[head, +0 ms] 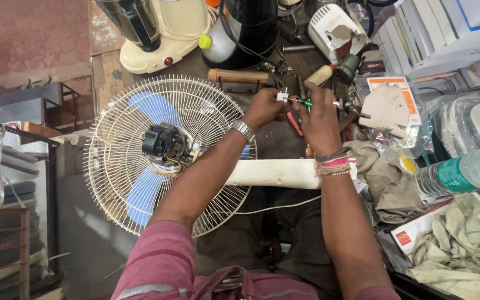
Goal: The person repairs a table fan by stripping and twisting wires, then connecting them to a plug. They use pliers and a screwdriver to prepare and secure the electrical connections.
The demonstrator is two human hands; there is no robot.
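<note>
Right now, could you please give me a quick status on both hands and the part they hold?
Left hand pinching small white part. Right hand holding green screwdriver to it. Fan lying below the arms, tools cluttered around.

Worn items, head view

Maroon sleeves (grey stripe, lower centre); metal-link watch [242, 130] mid-frame; pink and beaded wristbands [334, 164] right of centre.

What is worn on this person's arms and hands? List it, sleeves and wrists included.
Both hands are bare, no gloves. The left hand has a silver metal link watch band at the wrist. The right hand has a stack of pink, red and beaded thread bracelets. Short maroon-pink sleeves with a grey stripe cover the upper arms.
</note>
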